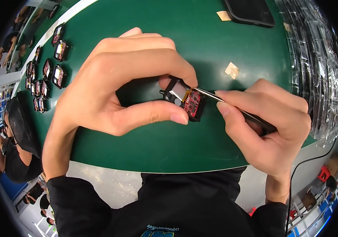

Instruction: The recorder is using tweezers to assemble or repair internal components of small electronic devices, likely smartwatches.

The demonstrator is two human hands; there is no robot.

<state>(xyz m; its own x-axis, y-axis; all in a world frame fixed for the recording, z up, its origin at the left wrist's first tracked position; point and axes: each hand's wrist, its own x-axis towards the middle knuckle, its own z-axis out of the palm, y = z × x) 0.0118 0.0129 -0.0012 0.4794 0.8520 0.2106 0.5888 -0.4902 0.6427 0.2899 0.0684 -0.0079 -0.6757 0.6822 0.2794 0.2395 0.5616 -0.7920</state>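
Observation:
My left hand [117, 79] grips a small black electronic device [193, 106] between thumb and curled fingers, above the green table. Its casing is uncovered, showing a silver battery-like block [178, 90], a grey round part and a red circuit board. In my right hand [267, 122] is a pair of dark metal tweezers [241, 111], held like a pen. The tweezers' tip meets the upper edge of the device, near a strip of yellow tape. Whether the tip pinches anything is too small to tell.
Several similar uncovered devices [59, 76] lie at the table's left. A black phone-like slab [252, 12] is at the far right, near small beige paper pieces [232, 70]. Clear plastic trays [315, 71] are stacked along the right edge. Another person [19, 158] sits at left.

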